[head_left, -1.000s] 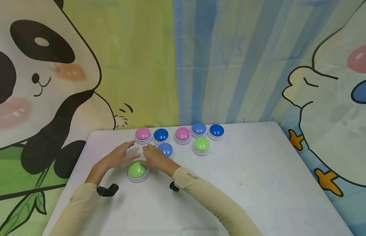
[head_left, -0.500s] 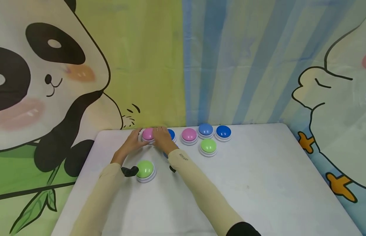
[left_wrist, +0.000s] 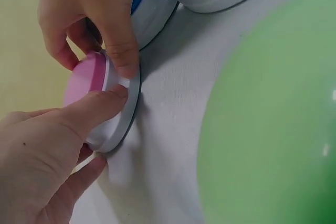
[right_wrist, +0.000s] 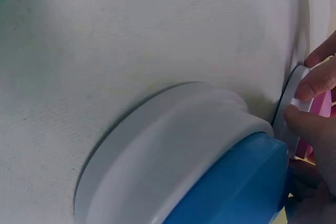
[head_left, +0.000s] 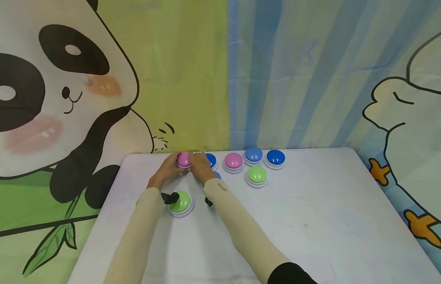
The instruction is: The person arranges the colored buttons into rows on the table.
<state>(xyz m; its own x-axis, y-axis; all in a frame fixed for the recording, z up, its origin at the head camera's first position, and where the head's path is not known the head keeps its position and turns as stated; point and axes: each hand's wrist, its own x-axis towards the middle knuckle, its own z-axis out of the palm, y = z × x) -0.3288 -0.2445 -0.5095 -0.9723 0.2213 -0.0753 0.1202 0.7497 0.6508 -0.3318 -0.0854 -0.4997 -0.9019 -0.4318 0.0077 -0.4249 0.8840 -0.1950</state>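
Note:
A pink dome push button (head_left: 183,159) on a white round base sits at the table's back left edge, gripped from both sides. My left hand (head_left: 169,167) holds its left side; in the left wrist view, the thumb (left_wrist: 97,106) presses the base's near side. Opposite, my right hand (head_left: 201,167) grips the right side, its thumb beside the left one and its fingers bent behind the dome. A dark blue button (head_left: 211,159) stands just right of that hand, with a lighter blue button (head_left: 217,175) partly hidden by it. Near my left wrist is a green button (head_left: 181,202).
Further right along the back stand another pink button (head_left: 233,160), a light blue button (head_left: 254,154) and a dark blue button (head_left: 275,157). A second green button (head_left: 257,174) sits in front of them. A printed curtain (head_left: 192,79) rises behind the white table (head_left: 312,221).
Both hands have moved from around the front green button to the back left pink button and taken hold of it. The head view has shifted slightly, so the scene sits further right.

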